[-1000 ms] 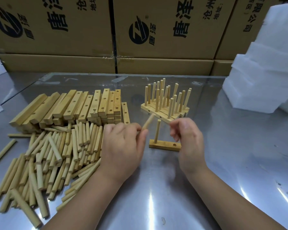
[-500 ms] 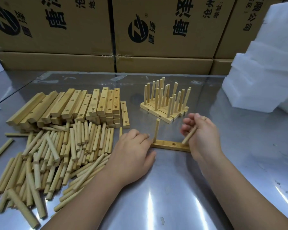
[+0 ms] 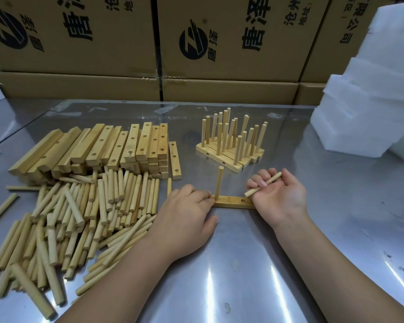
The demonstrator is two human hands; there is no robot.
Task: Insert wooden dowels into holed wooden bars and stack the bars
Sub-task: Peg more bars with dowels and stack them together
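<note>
A holed wooden bar lies flat on the steel table between my hands. One dowel stands upright in its left hole. My left hand lies palm down, its fingertips touching the bar's left end. My right hand, palm up at the bar's right end, pinches a loose dowel that slants over an open hole. Behind the bar stand finished bars side by side, full of upright dowels. A heap of loose dowels and a stack of holed bars lie to the left.
Cardboard boxes wall off the back of the table. White foam blocks are piled at the right. A single bar and one loose dowel lie just right of the bar stack.
The dowel passed from my left hand to my right hand. My left hand dropped to the table and reached the bar's left end. My right hand turned palm up by the bar's right end.
</note>
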